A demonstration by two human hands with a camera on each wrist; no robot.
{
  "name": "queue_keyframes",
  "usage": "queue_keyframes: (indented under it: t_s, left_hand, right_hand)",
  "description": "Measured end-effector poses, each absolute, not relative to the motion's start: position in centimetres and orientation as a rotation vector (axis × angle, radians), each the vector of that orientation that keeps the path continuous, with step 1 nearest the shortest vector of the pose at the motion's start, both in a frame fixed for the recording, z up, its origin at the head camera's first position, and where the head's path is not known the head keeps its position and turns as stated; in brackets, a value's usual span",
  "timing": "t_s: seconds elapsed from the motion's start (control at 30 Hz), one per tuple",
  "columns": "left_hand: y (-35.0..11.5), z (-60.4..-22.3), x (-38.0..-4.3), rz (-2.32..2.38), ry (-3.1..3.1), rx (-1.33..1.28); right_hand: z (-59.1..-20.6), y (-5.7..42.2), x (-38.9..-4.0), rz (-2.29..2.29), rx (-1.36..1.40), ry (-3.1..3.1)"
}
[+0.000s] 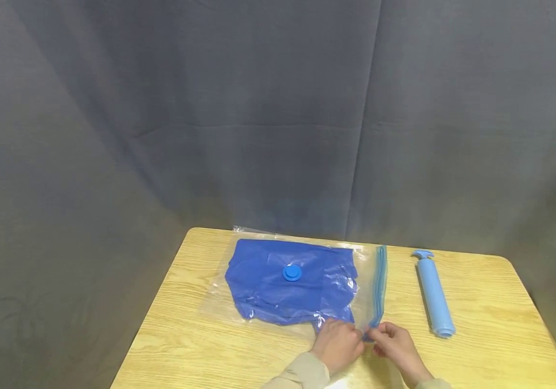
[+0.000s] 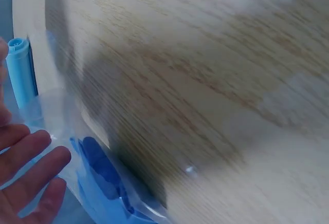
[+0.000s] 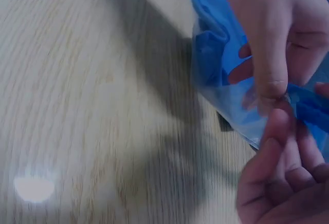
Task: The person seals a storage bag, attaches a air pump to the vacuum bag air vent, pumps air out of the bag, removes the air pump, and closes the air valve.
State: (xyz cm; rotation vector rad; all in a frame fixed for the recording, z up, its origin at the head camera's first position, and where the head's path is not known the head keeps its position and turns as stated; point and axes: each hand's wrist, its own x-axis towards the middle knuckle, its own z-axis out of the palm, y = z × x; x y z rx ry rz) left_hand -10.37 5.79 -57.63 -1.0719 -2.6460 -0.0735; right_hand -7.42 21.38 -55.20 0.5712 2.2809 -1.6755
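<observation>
A clear vacuum storage bag [image 1: 366,270] lies flat with folded blue cloth [image 1: 268,292] inside and a round blue valve [image 1: 292,272] on top. A blue zip strip [image 1: 380,281] runs along its right end. At the strip's near corner, my left hand [image 1: 338,343] pinches the bag edge between thumb and fingers, its other fingers [image 2: 41,172] spread loosely. Right beside it, my right hand [image 1: 397,348] pinches the same corner; the right wrist view has the thumbs of the left hand [image 3: 277,34] and right hand [image 3: 280,183] almost meeting.
To the right of the bag lies a light blue hand pump [image 1: 435,297], its T-shaped handle toward the far edge. The wooden table [image 1: 161,346] has rounded far corners. Behind it hangs a grey curtain [image 1: 258,135].
</observation>
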Motion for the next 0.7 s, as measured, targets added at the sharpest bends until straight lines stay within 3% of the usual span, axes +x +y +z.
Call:
queue_keyframes:
  t_s: [0.7]
  left_hand:
    - [8.2, -57.4, -9.5, 0.245, -2.578, -1.017]
  right_hand:
    - [-54.9, 21.9, -7.0, -1.516, 0.592, 2.383]
